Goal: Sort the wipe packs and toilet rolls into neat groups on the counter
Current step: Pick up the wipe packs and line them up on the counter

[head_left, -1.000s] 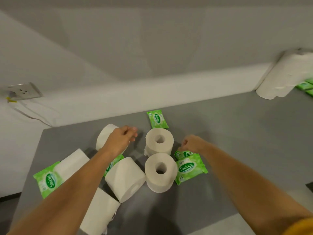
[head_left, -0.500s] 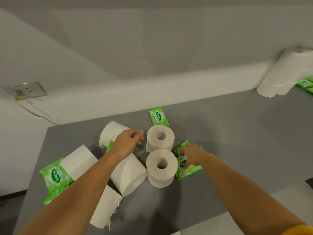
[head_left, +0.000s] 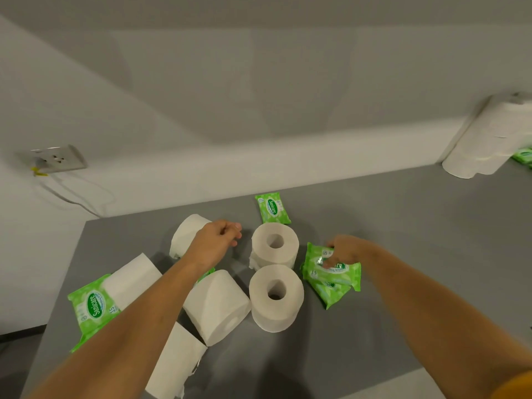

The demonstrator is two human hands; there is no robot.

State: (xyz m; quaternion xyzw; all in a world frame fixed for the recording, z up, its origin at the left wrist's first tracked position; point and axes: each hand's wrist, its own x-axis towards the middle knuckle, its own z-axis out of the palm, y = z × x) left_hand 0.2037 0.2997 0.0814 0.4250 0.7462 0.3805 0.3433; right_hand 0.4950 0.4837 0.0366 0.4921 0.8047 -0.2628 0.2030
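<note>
Head view: the right hand (head_left: 344,251) is pinching the top wipe pack (head_left: 331,264) of a small pile beside two upright rolls (head_left: 275,270), probably gathering packs together. The left hand (head_left: 214,244) is hovering loosely curled, empty, over a lying roll (head_left: 187,234).

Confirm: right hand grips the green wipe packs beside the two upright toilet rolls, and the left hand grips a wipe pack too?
Not quite. In the head view the left hand holds nothing. The right hand does grip the green wipe packs beside the two upright toilet rolls.
</note>
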